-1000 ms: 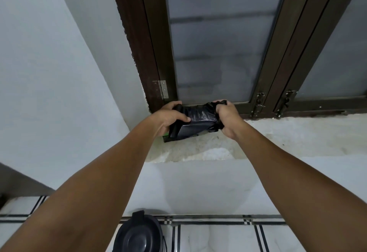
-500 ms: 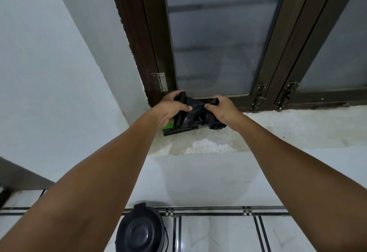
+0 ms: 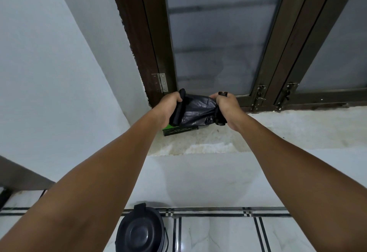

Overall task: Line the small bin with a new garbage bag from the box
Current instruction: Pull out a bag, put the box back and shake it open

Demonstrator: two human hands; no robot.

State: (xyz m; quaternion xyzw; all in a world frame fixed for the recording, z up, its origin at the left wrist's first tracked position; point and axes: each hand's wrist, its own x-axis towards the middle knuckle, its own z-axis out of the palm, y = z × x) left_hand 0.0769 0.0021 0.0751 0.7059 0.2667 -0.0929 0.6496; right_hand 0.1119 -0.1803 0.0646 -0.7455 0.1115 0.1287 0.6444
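A black garbage bag [image 3: 195,111] is stretched between both hands above the window sill. My left hand [image 3: 169,105] grips the rolled end of the bag, my right hand [image 3: 227,106] grips its bunched other end. Under the bag lies the dark box with a green corner [image 3: 179,130], partly hidden by the bag and my left wrist. The small black bin [image 3: 142,232], its lid closed, stands on the floor below, between my forearms.
The white sill [image 3: 278,132] runs to the right under a brown-framed window [image 3: 153,43] with frosted glass and metal latches [image 3: 259,98]. A white wall [image 3: 49,73] closes the left side. White floor tiles with black stripes [image 3: 228,230] surround the bin.
My hands have pulled apart, stretching the bag out wider between them. The view has shifted slightly, with the bin sitting a little higher in frame.
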